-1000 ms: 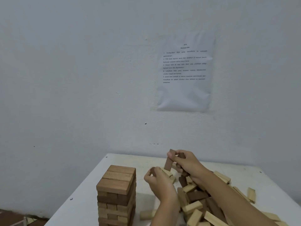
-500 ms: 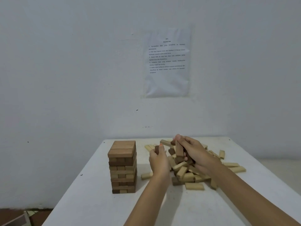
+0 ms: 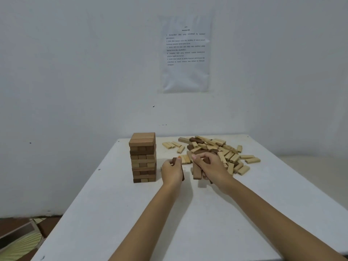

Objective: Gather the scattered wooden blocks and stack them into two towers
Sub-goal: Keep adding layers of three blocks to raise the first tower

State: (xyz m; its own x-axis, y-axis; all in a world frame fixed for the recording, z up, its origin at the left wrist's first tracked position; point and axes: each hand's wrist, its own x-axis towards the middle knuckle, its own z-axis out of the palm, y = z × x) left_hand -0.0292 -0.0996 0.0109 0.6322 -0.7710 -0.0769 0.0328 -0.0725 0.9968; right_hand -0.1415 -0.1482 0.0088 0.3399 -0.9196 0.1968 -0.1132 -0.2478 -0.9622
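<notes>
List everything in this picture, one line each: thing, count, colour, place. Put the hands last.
Tower: one, mixed light and dark brown blocks, upright on the left of the table.
Loose blocks: many, too jumbled to count, mostly pale with a few dark, heaped at the far right of the table.
Dark block: one, dark brown, held on end beside the tower.
Brown blocks: at least two, mid and dark brown, held in front of the heap.
Table: one, white, against the wall.
Printed sheet: one, white with black text, on the wall above the table.
Floor clutter: unclear, brown and pale, lower left.
Left hand: grips the dark block.
Right hand: grips the brown blocks.
</notes>
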